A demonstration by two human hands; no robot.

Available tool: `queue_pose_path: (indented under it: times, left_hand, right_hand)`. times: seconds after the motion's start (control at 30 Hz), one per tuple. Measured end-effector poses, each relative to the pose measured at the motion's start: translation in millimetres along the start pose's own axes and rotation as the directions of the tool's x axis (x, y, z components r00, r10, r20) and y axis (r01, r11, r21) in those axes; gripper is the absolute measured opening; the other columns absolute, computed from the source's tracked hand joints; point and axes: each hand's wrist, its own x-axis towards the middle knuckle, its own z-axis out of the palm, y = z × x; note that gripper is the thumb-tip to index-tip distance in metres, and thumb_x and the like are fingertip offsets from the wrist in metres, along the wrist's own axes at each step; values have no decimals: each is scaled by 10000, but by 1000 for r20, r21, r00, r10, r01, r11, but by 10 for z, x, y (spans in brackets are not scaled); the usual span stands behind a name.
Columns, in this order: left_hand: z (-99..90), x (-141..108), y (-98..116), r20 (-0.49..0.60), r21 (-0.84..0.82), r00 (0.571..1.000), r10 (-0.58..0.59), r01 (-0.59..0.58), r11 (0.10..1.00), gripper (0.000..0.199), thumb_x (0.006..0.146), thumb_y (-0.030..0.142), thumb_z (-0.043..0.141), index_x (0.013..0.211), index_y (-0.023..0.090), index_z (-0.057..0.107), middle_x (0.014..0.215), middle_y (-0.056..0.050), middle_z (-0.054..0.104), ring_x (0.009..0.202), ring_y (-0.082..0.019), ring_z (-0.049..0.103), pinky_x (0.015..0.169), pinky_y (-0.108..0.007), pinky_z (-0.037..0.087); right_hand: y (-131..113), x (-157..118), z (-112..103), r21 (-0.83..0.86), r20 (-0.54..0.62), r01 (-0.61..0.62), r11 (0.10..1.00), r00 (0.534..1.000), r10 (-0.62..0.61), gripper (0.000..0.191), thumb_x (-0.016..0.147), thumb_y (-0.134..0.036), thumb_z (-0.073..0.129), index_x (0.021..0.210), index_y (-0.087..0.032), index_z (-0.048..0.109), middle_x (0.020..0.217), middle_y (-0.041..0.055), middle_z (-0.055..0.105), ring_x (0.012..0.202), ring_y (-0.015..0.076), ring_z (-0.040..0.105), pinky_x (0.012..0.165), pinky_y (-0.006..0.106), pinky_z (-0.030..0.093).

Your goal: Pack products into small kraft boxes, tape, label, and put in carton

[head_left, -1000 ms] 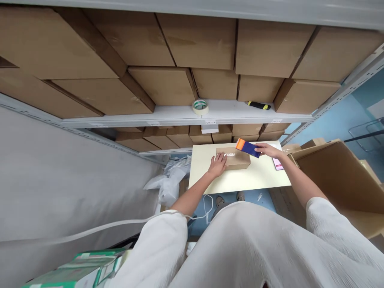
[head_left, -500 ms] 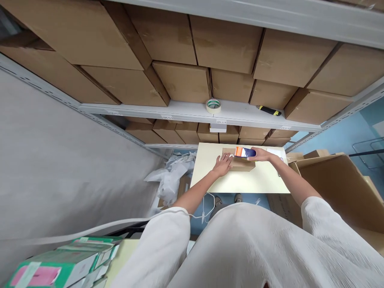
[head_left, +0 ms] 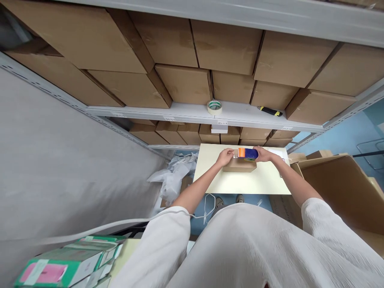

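A small cardboard box (head_left: 239,167) lies on the cream tabletop (head_left: 246,184). Above its top, my right hand (head_left: 263,154) is wrapped round the right end of a blue and orange tape dispenser (head_left: 247,153). A short shiny strip, which looks like clear tape (head_left: 235,155), shows at the dispenser's orange left end. My left hand (head_left: 225,157) is closed in a pinch by the box's left end, its fingertips at that strip. Exactly what lies between those fingertips is too small to see clearly.
Ahead, the shelf holds a masking tape roll (head_left: 214,107), a utility knife (head_left: 270,111) and rows of cardboard boxes (head_left: 183,85). A large open carton (head_left: 342,188) stands at right. Plastic wrapping (head_left: 174,176) and a white cable (head_left: 132,221) are at left.
My left hand has gone from lying flat on the box to a pinch at its left end. My right hand has turned the tape dispenser slightly and shifted it a little right.
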Motion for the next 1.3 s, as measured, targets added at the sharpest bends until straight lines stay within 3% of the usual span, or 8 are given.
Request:
queue_pose_path:
  times: [0.17, 0.37, 0.57, 0.77, 1.03, 1.3]
  left_hand:
    - [79, 56, 126, 0, -245, 991, -134, 130, 961, 236, 871, 190, 806, 1068, 190, 676, 863, -44, 781, 809, -187, 751, 893, -348, 591]
    - [108, 41, 213, 78, -409, 973, -219, 231, 883, 420, 770, 161, 921, 1045, 189, 605, 801, -42, 772, 747, -186, 748, 761, -328, 576]
    - [146, 50, 235, 94, -382, 963, -251, 268, 885, 465, 699, 46, 886, 1031, 189, 594, 762, -20, 754, 732, -190, 743, 703, -307, 555]
    - [148, 54, 212, -8, -290, 973, -230, 218, 932, 487, 685, -13, 797, 1035, 221, 553, 762, 19, 716, 717, -165, 704, 751, -303, 547]
    - [127, 65, 198, -86, -147, 971, -223, 209, 967, 500, 736, 30, 733, 1085, 272, 470, 765, 68, 671, 747, -145, 680, 713, -252, 473]
    - [26, 127, 166, -90, -184, 970, -225, 206, 961, 531, 731, 52, 734, 1072, 274, 393, 721, 100, 569, 620, -111, 569, 641, -232, 429]
  right_hand:
    - [-6, -9, -8, 7, 11, 24, 1000, 1000, -24, 436, 659, -250, 784, 1033, -246, 561, 1083, 52, 599, 995, 263, 624, 854, 351, 547]
    - [-44, -19, -25, 20, 18, -6, 1000, 1000, 6, 450, 643, -297, 802, 1026, -248, 570, 1046, 35, 623, 949, 249, 607, 811, 329, 521]
    - [-119, -20, -38, 25, 11, 8, 1000, 1000, -9, 445, 629, -256, 794, 999, -245, 546, 1055, 36, 638, 954, 241, 610, 807, 316, 509]
    - [-173, -36, -20, 12, 7, 33, 999, 999, -33, 425, 663, -219, 787, 1004, -242, 535, 1060, 49, 680, 928, 235, 622, 769, 304, 495]
    - [-157, 26, 0, -132, 49, 10, 991, 999, -4, 417, 695, -262, 795, 1034, -243, 552, 1033, 62, 699, 870, 230, 634, 676, 286, 444]
    - [-355, -28, -76, -193, 49, -8, 981, 999, 17, 411, 713, -233, 781, 1049, -239, 545, 1049, 89, 708, 851, 237, 630, 648, 296, 404]
